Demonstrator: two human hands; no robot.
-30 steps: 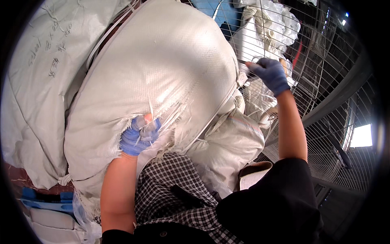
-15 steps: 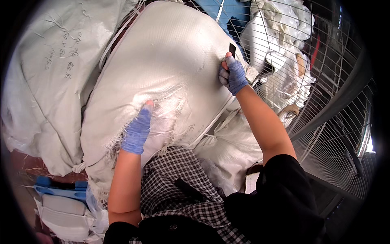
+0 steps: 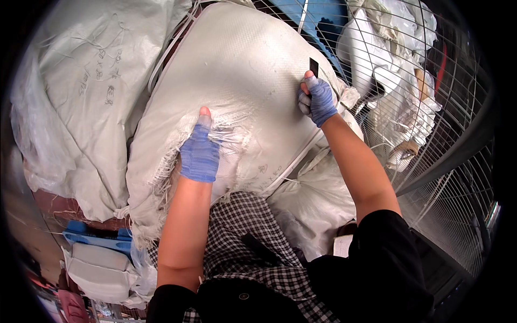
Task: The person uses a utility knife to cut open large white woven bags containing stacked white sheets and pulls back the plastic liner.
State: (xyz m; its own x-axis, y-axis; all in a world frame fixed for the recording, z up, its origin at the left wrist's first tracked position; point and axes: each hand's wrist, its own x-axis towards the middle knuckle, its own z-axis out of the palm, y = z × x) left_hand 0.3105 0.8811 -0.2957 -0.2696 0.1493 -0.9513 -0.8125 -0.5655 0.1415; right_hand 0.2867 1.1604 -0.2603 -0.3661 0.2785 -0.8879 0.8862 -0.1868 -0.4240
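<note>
wire mesh cage panels [image 3: 458,134] curve round the far and right side of a big white woven sack [image 3: 242,81], and this sack serves as the landmark for everything else. it lies bulging and tilted, its long axis running from the frayed near end by the person's chest up and away toward the cage. left of the sack slumps a second, crumpled white sack [image 3: 75,107] with dark handwriting on it; below and right of it sit smaller white bags [image 3: 312,199]; beyond its far end, through the mesh, show more white bundles [image 3: 377,48] and a patch of blue. low at the left, below the sack's torn edge, lies a blue and white plastic thing [image 3: 97,253].

left hand [image 3: 200,153], in a blue glove, lies flat on the sack's near end, fingers pressed together and pointing away, right where the weave is ripped into loose threads [image 3: 237,134]; it presses rather than grips, holding nothing i can make out. right hand [image 3: 318,99], also gloved blue, is closed around a small dark flat blade-like tool [image 3: 313,67] whose tip stands on the sack's upper right flank, near the cage. whether the tip has pierced the fabric cannot be told.

the sack lies straight ahead of both hands. left hand is nearer the torn end, right hand farther up the long axis.
</note>
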